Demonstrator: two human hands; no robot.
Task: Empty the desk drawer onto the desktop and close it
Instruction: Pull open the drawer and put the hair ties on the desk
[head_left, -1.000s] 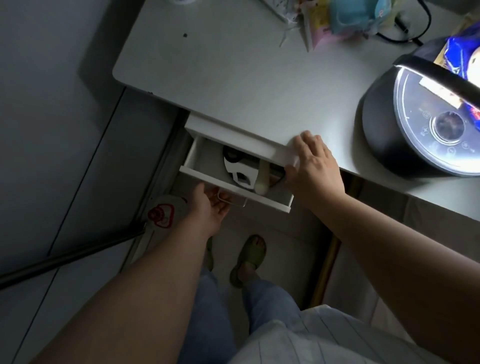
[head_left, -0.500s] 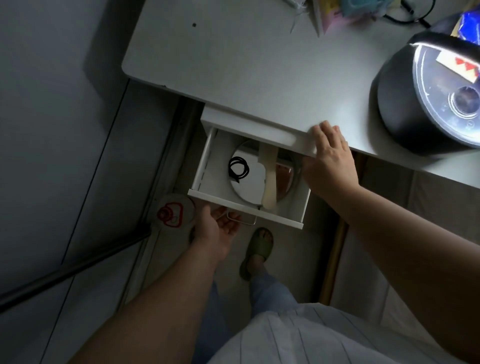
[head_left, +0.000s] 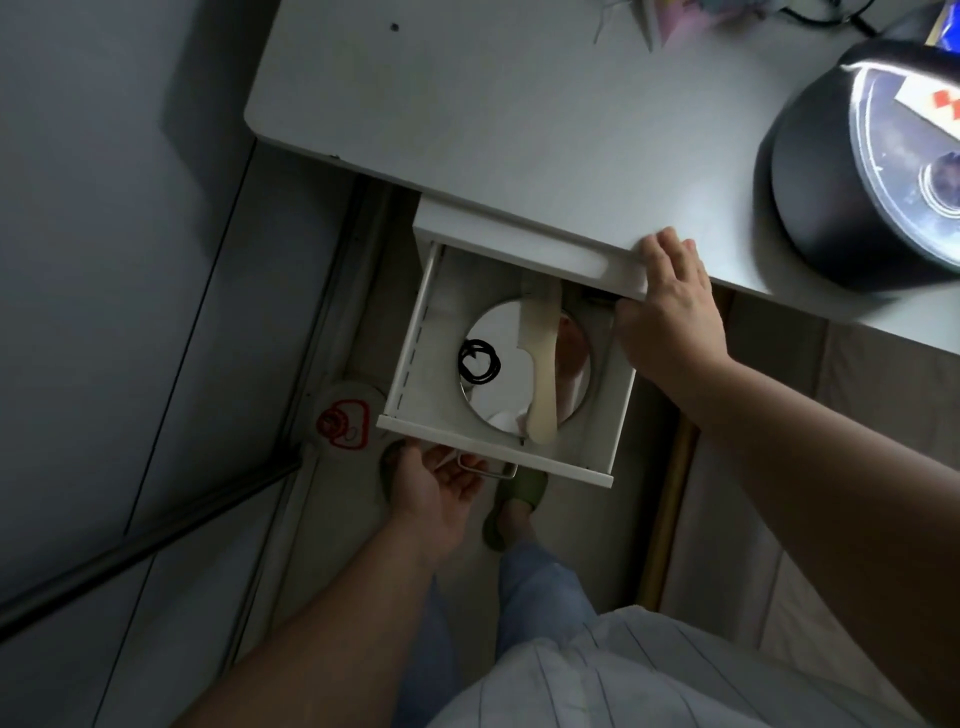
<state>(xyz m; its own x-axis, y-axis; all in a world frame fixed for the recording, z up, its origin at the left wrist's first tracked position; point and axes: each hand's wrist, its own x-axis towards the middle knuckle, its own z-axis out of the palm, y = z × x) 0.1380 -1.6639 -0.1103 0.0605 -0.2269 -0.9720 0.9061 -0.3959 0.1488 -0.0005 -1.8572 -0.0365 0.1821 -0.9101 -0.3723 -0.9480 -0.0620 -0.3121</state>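
White metal desk drawer (head_left: 597, 457) sticks far out under front edge of white desktop (head_left: 519, 130). Left hand (head_left: 436, 493), palm up, fingers curled round thin wire handle (head_left: 493, 470) at drawer front, for pulling. Right hand (head_left: 670, 312) lies flat, open, on desktop front edge, holds nothing, likely steadying desk. Inside drawer: round shiny mirror (head_left: 498, 364), black hair ties (head_left: 479, 362) on its left side, cream plastic comb (head_left: 543, 379) lying across it. Nothing out yet. Drawer now further out than half second ago; more mirror shows.
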